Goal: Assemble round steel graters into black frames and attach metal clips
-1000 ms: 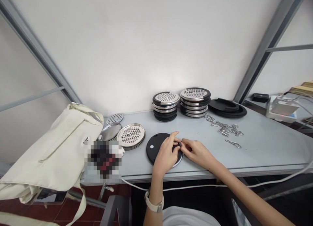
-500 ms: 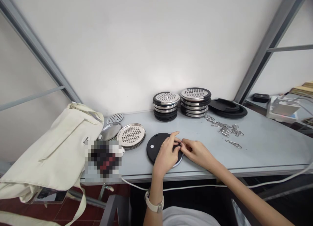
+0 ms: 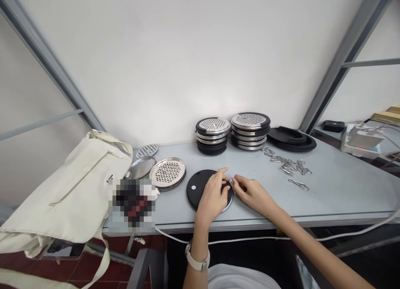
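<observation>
A black round disc (image 3: 193, 199) with a white dot and a pale metal rim lies flat on the grey table. My left hand (image 3: 213, 196) rests over its right half, thumb and fingers curved and gripping it. At the disc's upper right edge, my right hand (image 3: 251, 194) pinches a small wire clip (image 3: 231, 179), mostly covered by the fingertips. Several similar metal wire clips (image 3: 290, 166) lie in a loose heap farther right, with a single clip (image 3: 299, 184) nearer me.
Two stacks of round graters, the left stack (image 3: 212, 134) and the right stack (image 3: 250, 130), stand by the wall. Black rings (image 3: 292, 139) lie beside them. Loose grater plates (image 3: 168, 173) sit left of the disc, near a cream bag (image 3: 71, 193). A white cable (image 3: 250, 239) hangs along the front edge.
My right hand has drawn slightly right, away from the left fingers, and more of the metal clip shows between them. The disc has shifted a little left.
</observation>
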Demonstrator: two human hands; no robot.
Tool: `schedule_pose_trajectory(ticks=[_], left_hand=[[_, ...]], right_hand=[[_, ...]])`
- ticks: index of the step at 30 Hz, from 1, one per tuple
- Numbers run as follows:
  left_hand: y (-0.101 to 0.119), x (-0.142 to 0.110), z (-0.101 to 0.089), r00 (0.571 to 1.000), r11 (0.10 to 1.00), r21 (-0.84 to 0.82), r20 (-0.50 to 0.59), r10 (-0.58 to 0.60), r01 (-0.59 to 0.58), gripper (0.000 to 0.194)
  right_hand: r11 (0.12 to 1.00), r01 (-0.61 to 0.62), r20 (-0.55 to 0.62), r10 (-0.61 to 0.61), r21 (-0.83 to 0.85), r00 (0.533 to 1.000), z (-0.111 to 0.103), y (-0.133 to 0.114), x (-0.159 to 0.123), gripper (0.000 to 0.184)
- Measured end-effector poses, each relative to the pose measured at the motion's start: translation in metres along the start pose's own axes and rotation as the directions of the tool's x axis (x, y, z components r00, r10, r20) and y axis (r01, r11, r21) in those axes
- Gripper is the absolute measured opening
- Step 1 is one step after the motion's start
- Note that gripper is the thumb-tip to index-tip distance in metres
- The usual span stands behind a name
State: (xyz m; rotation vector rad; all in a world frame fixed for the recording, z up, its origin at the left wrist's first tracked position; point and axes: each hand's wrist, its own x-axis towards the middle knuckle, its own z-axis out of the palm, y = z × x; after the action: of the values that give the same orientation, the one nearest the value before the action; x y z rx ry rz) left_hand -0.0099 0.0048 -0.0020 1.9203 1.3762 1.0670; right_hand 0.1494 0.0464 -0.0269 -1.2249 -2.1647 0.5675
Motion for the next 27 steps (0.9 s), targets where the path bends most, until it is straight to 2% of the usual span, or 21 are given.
schedule_pose_trajectory(ticks=[12,27], left_hand=[[0.0022,-0.0005,-0.0007,1.0,1.0,-0.015,0.022,0.017,-0.017,0.05],[-0.0002,0.0008,0.0007,1.0,0.999,-0.051,0.02,0.011,-0.01,0.049]], right_hand=[[0.999,0.046,0.108,-0.044,-0.019,0.993,-0.0013,0.0011,0.0012,0.03],[0.999,0.025,0.111,-0.02,-0.042,0.994,-0.0025,-0.001,0.0022,0.031]])
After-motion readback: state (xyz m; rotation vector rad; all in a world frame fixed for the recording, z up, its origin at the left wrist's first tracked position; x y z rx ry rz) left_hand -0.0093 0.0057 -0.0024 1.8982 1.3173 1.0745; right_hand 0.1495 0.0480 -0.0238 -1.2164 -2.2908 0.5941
